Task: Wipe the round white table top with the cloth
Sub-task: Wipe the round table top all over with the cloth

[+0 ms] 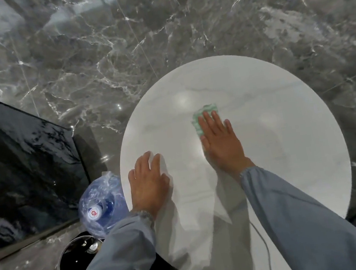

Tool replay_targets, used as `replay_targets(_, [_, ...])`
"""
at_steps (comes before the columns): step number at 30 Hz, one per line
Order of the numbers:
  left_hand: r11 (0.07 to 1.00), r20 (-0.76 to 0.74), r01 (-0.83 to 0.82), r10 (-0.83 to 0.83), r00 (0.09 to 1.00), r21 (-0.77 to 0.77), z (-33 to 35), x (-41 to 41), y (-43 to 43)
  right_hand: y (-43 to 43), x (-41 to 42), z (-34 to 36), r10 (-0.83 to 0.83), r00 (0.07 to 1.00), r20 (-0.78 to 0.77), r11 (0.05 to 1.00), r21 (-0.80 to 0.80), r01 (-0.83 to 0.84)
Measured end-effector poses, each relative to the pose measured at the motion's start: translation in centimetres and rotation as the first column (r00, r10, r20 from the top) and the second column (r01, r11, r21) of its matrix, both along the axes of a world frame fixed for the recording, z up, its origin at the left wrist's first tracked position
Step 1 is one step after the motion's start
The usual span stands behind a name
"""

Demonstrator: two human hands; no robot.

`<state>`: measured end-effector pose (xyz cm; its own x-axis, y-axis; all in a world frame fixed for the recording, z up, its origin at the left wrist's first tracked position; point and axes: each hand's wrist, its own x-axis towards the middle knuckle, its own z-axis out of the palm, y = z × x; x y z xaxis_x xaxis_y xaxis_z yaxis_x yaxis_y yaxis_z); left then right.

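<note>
The round white table top (278,142) fills the right half of the view, faintly veined and glossy. A pale green and white cloth (204,113) lies near its middle. My right hand (221,142) presses flat on the cloth with straight fingers, so only the cloth's far edge and left side show. My left hand (148,182) rests flat on the table's left rim, fingers spread, holding nothing. Both arms wear light blue sleeves.
A large blue water bottle (103,204) wrapped in clear plastic stands on the floor by the table's left edge. A round black bin (80,262) with a metal rim sits below it. A dark glossy slab (19,171) lies at left. Grey marble floor (156,33) surrounds the table.
</note>
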<state>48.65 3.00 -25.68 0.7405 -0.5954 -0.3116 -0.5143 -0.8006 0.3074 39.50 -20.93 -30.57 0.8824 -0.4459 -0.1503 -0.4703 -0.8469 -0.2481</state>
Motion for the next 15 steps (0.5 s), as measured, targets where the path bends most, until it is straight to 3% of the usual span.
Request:
replay_targets(3, [0.998, -0.035, 0.056, -0.056, 0.998, -0.002, -0.1, -0.6, -1.8, -2.6, -1.5, 0.3, -0.142, 0.99, -0.013, 0.99, 0.011, 0.142])
replay_targets(5, [0.999, -0.05, 0.04, -0.04, 0.998, -0.001, -0.1, -0.8, -2.5, -0.7, -0.8, 0.4, -0.133, 0.991, 0.003, 0.991, -0.023, 0.133])
replay_targets(8, [1.0, -0.07, -0.031, 0.03, 0.997, -0.006, 0.0, -0.9, -3.4, 5.2, 0.0, -0.2, 0.092, 0.995, 0.04, 0.996, -0.008, -0.092])
replay_targets(12, [0.993, -0.06, -0.103, 0.1, 0.993, -0.057, 0.5, -0.9, -3.5, 11.7, -1.9, -0.5, 0.402, 0.912, 0.088, 0.905, 0.117, -0.41])
replay_targets(15, [0.999, -0.04, -0.047, 0.046, 0.998, -0.022, 0.4, -0.6, -3.6, 7.6, -2.8, -0.7, 0.435, 0.898, 0.072, 0.9, -0.001, -0.436])
